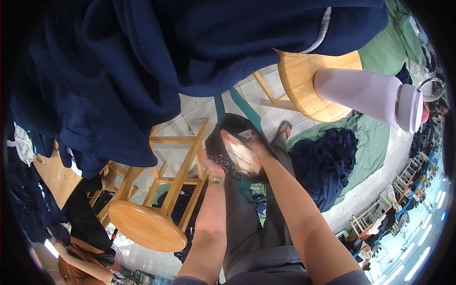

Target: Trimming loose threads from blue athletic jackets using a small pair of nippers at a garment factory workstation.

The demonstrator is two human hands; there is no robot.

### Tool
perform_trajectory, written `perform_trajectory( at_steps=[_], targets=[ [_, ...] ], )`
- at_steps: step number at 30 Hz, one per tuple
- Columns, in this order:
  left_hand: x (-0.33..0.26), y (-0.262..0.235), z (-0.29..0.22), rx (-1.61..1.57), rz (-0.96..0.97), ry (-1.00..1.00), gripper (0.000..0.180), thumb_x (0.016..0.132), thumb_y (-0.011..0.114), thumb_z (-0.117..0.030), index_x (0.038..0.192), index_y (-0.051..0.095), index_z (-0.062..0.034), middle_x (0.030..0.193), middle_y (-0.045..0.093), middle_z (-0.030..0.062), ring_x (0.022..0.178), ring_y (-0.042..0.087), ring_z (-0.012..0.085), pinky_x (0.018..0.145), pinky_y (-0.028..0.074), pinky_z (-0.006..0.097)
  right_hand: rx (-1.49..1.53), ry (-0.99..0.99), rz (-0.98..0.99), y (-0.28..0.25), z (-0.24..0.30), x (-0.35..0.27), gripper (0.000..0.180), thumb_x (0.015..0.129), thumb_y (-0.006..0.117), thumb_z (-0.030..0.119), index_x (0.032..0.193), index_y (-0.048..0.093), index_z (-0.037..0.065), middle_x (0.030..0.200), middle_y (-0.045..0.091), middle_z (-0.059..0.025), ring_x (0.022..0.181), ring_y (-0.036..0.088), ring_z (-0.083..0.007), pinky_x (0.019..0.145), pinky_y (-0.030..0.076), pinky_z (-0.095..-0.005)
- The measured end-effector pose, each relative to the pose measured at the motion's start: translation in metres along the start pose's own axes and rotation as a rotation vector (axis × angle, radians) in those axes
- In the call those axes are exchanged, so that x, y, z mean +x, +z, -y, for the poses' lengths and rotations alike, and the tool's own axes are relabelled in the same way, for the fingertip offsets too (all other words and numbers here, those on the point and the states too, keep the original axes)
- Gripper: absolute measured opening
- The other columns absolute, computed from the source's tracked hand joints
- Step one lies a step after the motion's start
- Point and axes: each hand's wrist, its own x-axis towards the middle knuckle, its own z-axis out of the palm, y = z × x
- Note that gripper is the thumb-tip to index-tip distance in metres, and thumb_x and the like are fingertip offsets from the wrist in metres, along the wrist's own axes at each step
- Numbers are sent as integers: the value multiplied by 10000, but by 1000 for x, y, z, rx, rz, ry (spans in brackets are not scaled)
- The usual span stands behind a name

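Note:
Over my lap is a dark tote bag (213, 142) with teal straps (246, 108), its mouth facing up. My left hand (213, 166) grips the bag's near left side. My right hand (256, 146) reaches into the mouth from the right, against a white and pink tissue pack (241, 154). Near its fingertips is a small blue and white packet or label (246, 134). The right fingers are partly hidden, so their grip does not show.
Navy fabric (190, 42) hangs ahead of me. A lilac bottle (358, 92) is at a round wooden stool (304, 90) on the right. Another stool (147, 225) is at left. Navy cloth (323, 161) lies on a green sheet (368, 156). A person (85, 261) is at lower left.

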Motion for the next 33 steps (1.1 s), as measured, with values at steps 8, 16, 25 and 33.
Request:
perform_trajectory(
  at_steps=[8, 16, 25, 33],
  targets=[
    [0, 6, -9, -17, 8, 54, 395, 759, 538, -433, 894, 664, -84, 906, 666, 52, 834, 617, 225, 783, 501, 352, 311, -123, -16, 52, -43, 35, 433, 783, 595, 294, 1124, 581, 28, 1118, 605, -194, 1052, 569, -306, 882, 446, -350],
    [14, -12, 3, 14, -49, 92, 535, 816, 472, -550, 1075, 625, -107, 1029, 644, 49, 917, 599, 239, 854, 467, 367, 1129, -46, 32, 99, -76, 67, 375, 782, 591, 237, 1064, 604, -9, 1053, 624, -204, 960, 593, -335, 837, 455, -375],
    [11, -33, 28, -143, 318, 31, 507, 805, 524, -515, 1006, 610, -58, 1044, 618, 92, 957, 576, 236, 871, 458, 355, 1126, -71, -9, 139, -74, 22, 407, 793, 577, 277, 1090, 588, 0, 1074, 616, -200, 976, 588, -331, 852, 449, -378],
    [1, -9, 41, -72, 249, 36, 535, 825, 485, -538, 1067, 577, -70, 1090, 593, 89, 990, 561, 237, 886, 450, 352, 1119, -101, -83, 100, -90, 37, 439, 804, 562, 317, 1116, 573, 9, 1095, 608, -196, 992, 583, -327, 867, 444, -382]
  ],
)
